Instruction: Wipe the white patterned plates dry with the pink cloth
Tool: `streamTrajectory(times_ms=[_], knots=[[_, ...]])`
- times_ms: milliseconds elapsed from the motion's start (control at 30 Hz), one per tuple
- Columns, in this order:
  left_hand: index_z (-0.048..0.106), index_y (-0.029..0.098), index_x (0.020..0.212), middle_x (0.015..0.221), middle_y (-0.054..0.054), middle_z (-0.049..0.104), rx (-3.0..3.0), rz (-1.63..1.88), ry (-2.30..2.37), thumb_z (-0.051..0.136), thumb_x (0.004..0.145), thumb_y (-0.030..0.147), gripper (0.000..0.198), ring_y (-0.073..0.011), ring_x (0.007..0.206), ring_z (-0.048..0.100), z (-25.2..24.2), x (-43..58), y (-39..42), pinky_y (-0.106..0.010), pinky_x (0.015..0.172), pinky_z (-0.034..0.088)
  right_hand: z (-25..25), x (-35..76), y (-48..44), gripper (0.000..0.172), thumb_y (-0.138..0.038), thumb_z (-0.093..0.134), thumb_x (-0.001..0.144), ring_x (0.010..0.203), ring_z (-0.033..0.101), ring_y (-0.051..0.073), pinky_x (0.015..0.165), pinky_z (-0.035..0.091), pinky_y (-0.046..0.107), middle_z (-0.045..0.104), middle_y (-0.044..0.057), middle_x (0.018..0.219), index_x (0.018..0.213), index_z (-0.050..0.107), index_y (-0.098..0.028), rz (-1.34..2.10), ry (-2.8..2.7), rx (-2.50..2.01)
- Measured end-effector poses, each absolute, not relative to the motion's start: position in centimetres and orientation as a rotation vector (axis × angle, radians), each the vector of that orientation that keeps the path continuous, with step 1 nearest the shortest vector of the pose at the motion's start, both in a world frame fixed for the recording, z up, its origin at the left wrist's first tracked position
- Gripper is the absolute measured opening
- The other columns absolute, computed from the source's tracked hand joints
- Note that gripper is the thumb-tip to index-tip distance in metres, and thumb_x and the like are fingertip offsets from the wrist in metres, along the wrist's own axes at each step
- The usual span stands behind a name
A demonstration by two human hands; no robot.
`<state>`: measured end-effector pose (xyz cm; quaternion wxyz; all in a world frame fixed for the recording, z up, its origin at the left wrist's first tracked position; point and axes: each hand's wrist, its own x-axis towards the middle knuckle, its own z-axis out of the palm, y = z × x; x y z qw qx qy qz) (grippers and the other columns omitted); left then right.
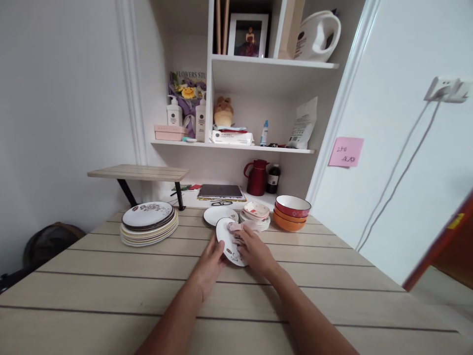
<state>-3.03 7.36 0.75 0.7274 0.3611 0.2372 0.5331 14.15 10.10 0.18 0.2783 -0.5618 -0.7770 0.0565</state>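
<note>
A white plate with a brown flower pattern (223, 237) is held tilted above the table. My left hand (213, 255) grips its left edge, thumb on the face and fingers behind. My right hand (255, 250) is closed on a pale pink cloth (247, 226), which lies against the plate's upper face. Just behind the held plate, another white plate (219, 215) rests on the table. Small saucers (265, 224) are stacked to its right, with a pinkish patterned dish (256, 210) on top.
A tall stack of plates (148, 231) stands at left beside a raised wooden shelf (138, 171). Red and orange bowls (290, 225) are nested at right. Behind are a closed laptop (220, 191), glasses (221, 203), a red jug (257, 178) and a dark bottle (273, 179).
</note>
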Motion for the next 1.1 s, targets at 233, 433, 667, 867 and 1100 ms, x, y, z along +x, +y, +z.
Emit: streamTrajectory(times_ms=[233, 433, 667, 867, 1100], knots=[[0.045, 0.033, 0.137, 0.14, -0.008, 0.052, 0.781, 1.196, 0.476, 0.072, 0.076, 0.029, 0.067, -0.0241, 0.119, 0.055, 0.3, -3.1, 7.8, -0.037, 0.099, 0.043, 0.5, 12.9, 9.7, 0.04, -0.012, 0.052, 0.079, 0.128, 0.043, 0.023, 0.101, 0.037, 0.036, 0.044, 0.007, 0.141, 0.115, 0.061, -0.026, 0.271, -2.086, -1.205], [0.049, 0.027, 0.128, 0.117, -0.007, 0.066, 0.645, 1.387, 0.548, 0.078, 0.068, 0.02, 0.067, -0.0209, 0.102, 0.063, -0.3, -3.5, 8.2, -0.034, 0.09, 0.048, 0.8, 12.5, 9.1, 0.015, -0.014, 0.058, 0.076, 0.098, 0.057, 0.02, 0.085, 0.043, 0.031, 0.062, 0.004, 0.106, 0.088, 0.063, -0.021, 0.418, -2.005, -1.115], [0.037, 0.029, 0.135, 0.107, -0.006, 0.068, 0.49, 1.429, 0.616, 0.08, 0.066, 0.024, 0.081, -0.0204, 0.094, 0.066, -0.4, -4.1, 8.0, -0.034, 0.085, 0.05, 0.9, 11.5, 8.4, 0.008, -0.02, 0.066, 0.074, 0.092, 0.054, 0.019, 0.083, 0.04, 0.031, 0.061, 0.001, 0.092, 0.079, 0.061, -0.02, 0.603, -2.144, -0.89], [0.057, 0.018, 0.123, 0.108, -0.012, 0.07, 0.617, 1.292, 0.43, 0.08, 0.065, 0.024, 0.062, -0.0248, 0.097, 0.066, -0.2, -4.1, 7.8, -0.034, 0.085, 0.049, 0.6, 11.4, 8.6, 0.012, -0.026, 0.068, 0.074, 0.089, 0.053, 0.019, 0.082, 0.041, 0.032, 0.06, 0.002, 0.091, 0.08, 0.06, -0.02, 0.695, -2.056, -0.894], [0.063, 0.017, 0.11, 0.1, -0.009, 0.072, 0.573, 1.301, 0.474, 0.076, 0.067, 0.021, 0.045, -0.0241, 0.093, 0.067, -0.4, -4.8, 8.4, -0.034, 0.082, 0.05, 0.8, 10.9, 8.3, 0.011, -0.023, 0.068, 0.072, 0.092, 0.053, 0.019, 0.081, 0.043, 0.03, 0.059, 0.002, 0.094, 0.08, 0.06, -0.02, 0.752, -2.046, -0.827]])
